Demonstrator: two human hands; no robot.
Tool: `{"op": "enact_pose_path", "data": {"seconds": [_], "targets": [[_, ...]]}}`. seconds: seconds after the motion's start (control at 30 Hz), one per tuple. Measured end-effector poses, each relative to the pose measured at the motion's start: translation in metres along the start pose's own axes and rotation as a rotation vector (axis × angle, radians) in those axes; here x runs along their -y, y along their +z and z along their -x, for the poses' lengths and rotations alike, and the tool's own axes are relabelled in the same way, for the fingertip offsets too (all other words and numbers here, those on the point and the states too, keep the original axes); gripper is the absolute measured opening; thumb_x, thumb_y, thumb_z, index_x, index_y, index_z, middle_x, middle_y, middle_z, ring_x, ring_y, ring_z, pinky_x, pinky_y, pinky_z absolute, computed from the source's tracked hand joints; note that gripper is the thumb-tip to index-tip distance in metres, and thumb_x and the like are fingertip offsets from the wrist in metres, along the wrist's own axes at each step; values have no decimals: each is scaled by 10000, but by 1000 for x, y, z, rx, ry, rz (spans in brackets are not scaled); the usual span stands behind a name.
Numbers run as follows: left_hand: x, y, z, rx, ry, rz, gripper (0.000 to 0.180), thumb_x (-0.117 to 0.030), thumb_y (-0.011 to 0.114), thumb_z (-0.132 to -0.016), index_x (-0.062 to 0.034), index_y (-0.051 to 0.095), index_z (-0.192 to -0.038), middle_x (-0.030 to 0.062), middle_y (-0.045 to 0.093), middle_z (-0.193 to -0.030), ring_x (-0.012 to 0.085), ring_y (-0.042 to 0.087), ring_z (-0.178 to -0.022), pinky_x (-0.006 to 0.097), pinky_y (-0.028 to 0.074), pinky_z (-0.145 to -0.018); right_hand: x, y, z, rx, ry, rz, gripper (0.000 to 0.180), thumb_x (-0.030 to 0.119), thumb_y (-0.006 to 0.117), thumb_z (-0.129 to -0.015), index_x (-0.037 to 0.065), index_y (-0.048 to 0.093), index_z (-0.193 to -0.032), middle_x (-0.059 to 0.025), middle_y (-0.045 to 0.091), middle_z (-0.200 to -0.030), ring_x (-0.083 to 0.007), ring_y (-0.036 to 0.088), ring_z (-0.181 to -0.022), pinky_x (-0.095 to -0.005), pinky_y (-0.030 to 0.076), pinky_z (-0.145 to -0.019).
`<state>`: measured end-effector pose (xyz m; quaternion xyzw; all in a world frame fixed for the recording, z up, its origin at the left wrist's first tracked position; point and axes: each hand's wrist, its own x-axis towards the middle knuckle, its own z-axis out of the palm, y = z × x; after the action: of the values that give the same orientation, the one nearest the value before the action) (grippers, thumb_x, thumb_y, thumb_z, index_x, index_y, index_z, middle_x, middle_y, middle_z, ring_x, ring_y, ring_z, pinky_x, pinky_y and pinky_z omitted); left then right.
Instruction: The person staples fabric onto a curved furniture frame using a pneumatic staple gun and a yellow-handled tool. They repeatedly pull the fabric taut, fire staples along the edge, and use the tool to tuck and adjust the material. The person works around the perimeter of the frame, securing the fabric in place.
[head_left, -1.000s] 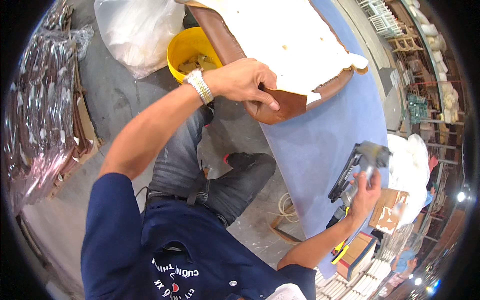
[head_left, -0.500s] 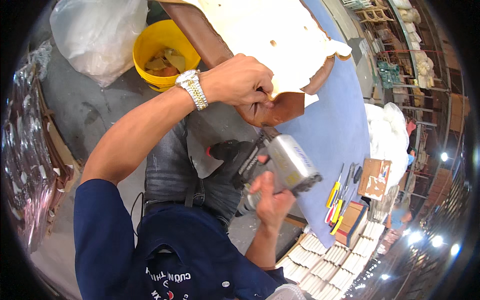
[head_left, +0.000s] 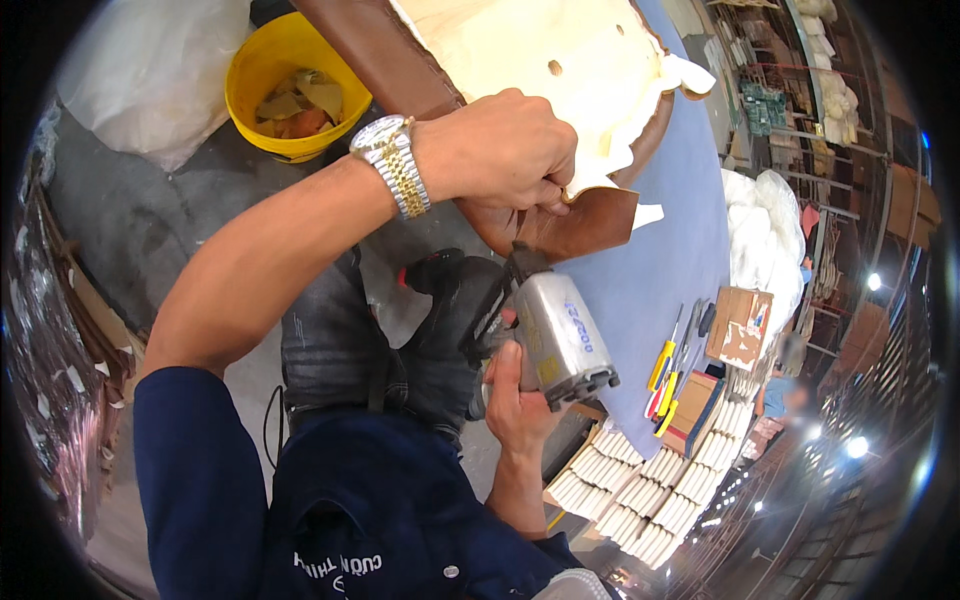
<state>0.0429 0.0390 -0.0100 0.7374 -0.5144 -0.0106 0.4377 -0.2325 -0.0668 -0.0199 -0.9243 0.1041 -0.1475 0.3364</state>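
Note:
My left hand point(head_left: 505, 150), with a metal watch point(head_left: 395, 165) on its wrist, pinches the folded edge of a brown leather cover point(head_left: 590, 228). The leather wraps around a pale cream panel point(head_left: 520, 50) that has a few small holes. My right hand point(head_left: 522, 405) is closed around the handle of a silver staple gun point(head_left: 562, 330). Its dark nose points up at the leather just below my left fingers; whether the two touch, I cannot tell. Part of the grip is hidden behind the gun's body and my fingers.
Under the panel lies a blue-covered table point(head_left: 680, 200). Screwdrivers and pliers point(head_left: 668, 385), a small box point(head_left: 694, 415) and a brown board point(head_left: 740, 325) rest at its right. A yellow bucket point(head_left: 240, 100) with scraps stands left, by a white plastic bag point(head_left: 150, 80). Stacked pale strips point(head_left: 655, 505) lie lower right.
The staple gun has turned more upright, its nose staying near the leather's edge. My left hand keeps its pinch. The whole view has shifted slightly.

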Motion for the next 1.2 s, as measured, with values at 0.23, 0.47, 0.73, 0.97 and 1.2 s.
{"op": "enact_pose_path", "data": {"seconds": [0.23,0.47,0.73,0.97,1.2], "targets": [[-8,-1,1,25,-50,-2,160,-225,759,-807,-77,806,-849,130,714,-726,328,697,-707,395,545,-671,23,11,-5,-71,99,-21,476,-68,555,-988,-36,401,-1437,-188,697,-1167,-101,606,-649,-238,506,-552],[-5,2,4,-6,-54,75,154,-197,742,-828,-57,804,-845,152,710,-733,331,696,-699,397,547,-669,53,8,-24,-93,312,-42,402,-47,565,-994,-40,471,-1384,-165,707,-1114,-94,587,-625,-239,502,-553],[-6,4,5,-33,-59,74,166,-199,748,-833,-42,798,-845,157,715,-770,334,700,-702,403,552,-670,75,-9,-36,77,834,-284,609,399,538,-1023,23,419,-1486,-176,557,-1447,-293,582,-1308,-370,454,-1095],[-6,16,13,-103,-18,33,165,-215,746,-835,-53,776,-823,142,687,-756,343,689,-701,412,549,-642,79,-23,-32,241,692,99,453,219,597,-987,24,549,-1393,-97,633,-1347,-234,644,-1096,-410,490,-966],[-1,-8,11,90,-5,62,133,-215,768,-820,-84,770,-841,88,672,-795,303,673,-774,404,525,-696,57,-8,-40,50,481,-338,265,2,576,-1015,-37,576,-1278,-96,681,-1064,-80,583,-669,-235,468,-563]]}}
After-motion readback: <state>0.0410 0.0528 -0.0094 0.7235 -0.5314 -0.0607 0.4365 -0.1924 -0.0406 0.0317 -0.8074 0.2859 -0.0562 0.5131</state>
